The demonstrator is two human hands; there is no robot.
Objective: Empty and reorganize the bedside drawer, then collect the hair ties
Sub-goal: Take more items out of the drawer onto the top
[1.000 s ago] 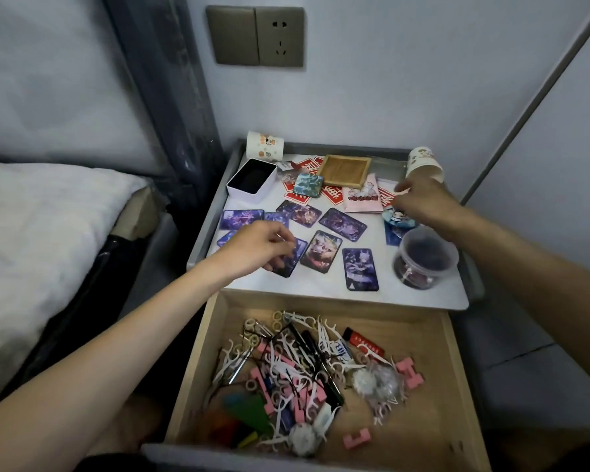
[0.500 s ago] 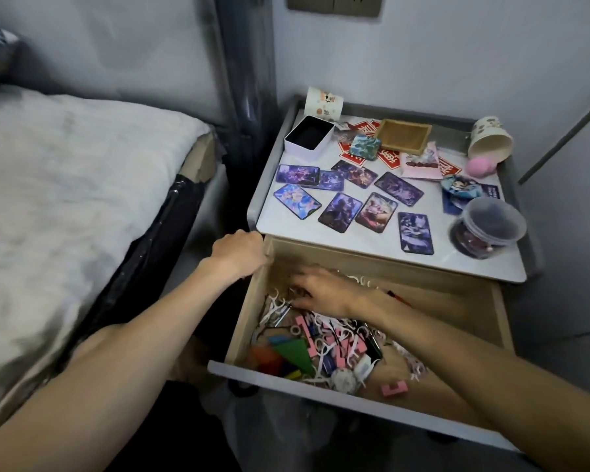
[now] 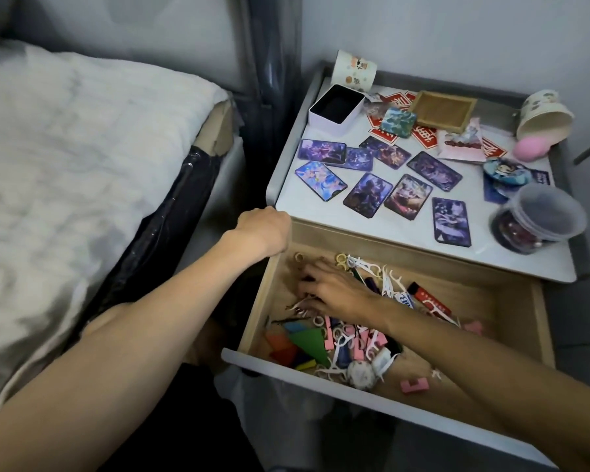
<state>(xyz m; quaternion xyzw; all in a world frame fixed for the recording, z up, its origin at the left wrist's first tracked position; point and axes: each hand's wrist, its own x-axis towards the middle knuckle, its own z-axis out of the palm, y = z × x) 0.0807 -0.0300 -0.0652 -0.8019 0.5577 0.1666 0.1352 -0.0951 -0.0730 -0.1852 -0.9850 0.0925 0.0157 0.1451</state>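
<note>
Mid-emptying: the left hand (image 3: 264, 229) gripped the drawer (image 3: 262, 303) side. The right hand (image 3: 334, 289) lay among the clutter (image 3: 353, 345), grasp unclear; scooping a handful seemed next

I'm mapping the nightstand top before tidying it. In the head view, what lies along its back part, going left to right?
open white tin box → green patterned box → wooden tray → tipped paper cup

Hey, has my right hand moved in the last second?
Yes. The right hand went from the tipped paper cup at the tabletop's back edge, toward the person and down into the drawer, near its left rear corner.
</note>
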